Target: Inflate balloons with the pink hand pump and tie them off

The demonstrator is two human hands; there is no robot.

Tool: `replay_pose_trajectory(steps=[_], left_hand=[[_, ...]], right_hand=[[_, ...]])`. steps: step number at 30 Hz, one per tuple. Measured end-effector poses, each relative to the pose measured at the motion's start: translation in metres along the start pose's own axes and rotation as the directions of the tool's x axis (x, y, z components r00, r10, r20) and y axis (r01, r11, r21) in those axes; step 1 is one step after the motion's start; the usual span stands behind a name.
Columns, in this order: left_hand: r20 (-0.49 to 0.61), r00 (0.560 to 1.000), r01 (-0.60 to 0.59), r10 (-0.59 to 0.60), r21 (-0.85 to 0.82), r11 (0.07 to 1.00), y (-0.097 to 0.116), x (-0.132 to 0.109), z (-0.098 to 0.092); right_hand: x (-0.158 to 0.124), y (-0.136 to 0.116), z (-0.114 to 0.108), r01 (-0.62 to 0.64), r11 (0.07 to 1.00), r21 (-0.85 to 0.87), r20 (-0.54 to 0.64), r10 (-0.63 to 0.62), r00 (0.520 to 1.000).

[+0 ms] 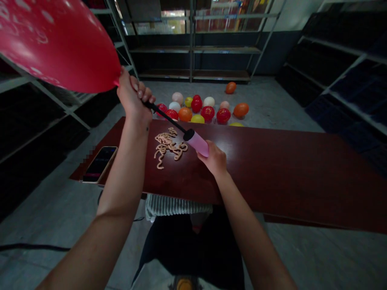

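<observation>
A large red balloon [69, 48] with pale printed marks fills the upper left, blown up. My left hand [133, 92] is closed around its neck, where the neck meets the front end of a hand balloon pump [198, 143]. The pump has a pink body and a long black rod that slants up to the left. My right hand [215, 159] grips the pink body above the table; the far side of its fingers is hidden. Beneath the rod, several tan curly strings [165, 140] lie in a loose heap on the table.
A dark red wooden table [272, 169] stretches in front of me. A phone [100, 163] lies at its left end. Several small balloons [185, 114] in red, orange, yellow and white rest on the floor behind it. Metal shelves [193, 50] stand at the back and both sides.
</observation>
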State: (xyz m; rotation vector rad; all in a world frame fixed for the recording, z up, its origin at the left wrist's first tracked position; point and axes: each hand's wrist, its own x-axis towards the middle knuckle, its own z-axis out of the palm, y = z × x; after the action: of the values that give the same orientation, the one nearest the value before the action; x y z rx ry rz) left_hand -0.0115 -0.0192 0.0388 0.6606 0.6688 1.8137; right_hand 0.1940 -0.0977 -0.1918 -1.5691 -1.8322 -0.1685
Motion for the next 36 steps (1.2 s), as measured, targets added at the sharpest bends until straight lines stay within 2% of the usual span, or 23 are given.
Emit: replay_pose_trajectory(steps=[3,6,10,12,14,19,24,27,32,36], left_hand=[[0.062,0.998,0.022,-0.025,0.052,0.998,-0.022,0.0,0.026],[0.057,0.993,0.1,-0.104,0.067,0.993,-0.061,-0.001,0.04],[0.066,0.978,0.195,-0.199,0.062,0.979,-0.119,-0.015,0.043],[0.063,0.98,0.185,-0.189,0.062,0.981,-0.136,-0.022,0.04],[0.062,0.983,0.172,-0.176,0.062,0.983,-0.14,-0.026,0.034],[-0.009,0.973,0.229,-0.23,-0.034,0.973,-0.126,-0.017,0.008],[-0.126,0.938,0.31,-0.322,-0.105,0.945,-0.112,-0.008,-0.041],[-0.205,0.917,0.309,-0.341,-0.173,0.935,-0.098,-0.006,-0.071],[-0.225,0.926,0.25,-0.302,-0.234,0.94,-0.057,0.001,-0.109],[-0.235,0.934,0.214,-0.27,-0.236,0.948,-0.016,0.012,-0.12]], right_hand=[[0.001,0.005,0.005,-0.052,0.998,0.018,-0.04,0.053,0.998],[0.003,0.007,0.008,-0.113,0.993,0.039,-0.082,0.116,0.99],[0.005,0.008,0.008,-0.201,0.979,0.03,-0.086,0.203,0.975],[0.005,0.008,0.007,-0.228,0.974,0.016,-0.078,0.228,0.97],[0.006,0.008,0.006,-0.222,0.975,0.01,-0.065,0.222,0.973],[0.006,0.005,0.003,-0.106,0.994,-0.023,-0.039,0.105,0.994],[0.005,-0.001,-0.001,0.021,0.995,-0.097,0.043,-0.017,0.999],[0.003,-0.006,-0.002,0.11,0.983,-0.15,0.105,-0.095,0.99],[0.0,-0.01,-0.001,0.243,0.951,-0.191,0.135,-0.22,0.966],[0.0,-0.011,0.0,0.294,0.944,-0.149,0.132,-0.276,0.952]])
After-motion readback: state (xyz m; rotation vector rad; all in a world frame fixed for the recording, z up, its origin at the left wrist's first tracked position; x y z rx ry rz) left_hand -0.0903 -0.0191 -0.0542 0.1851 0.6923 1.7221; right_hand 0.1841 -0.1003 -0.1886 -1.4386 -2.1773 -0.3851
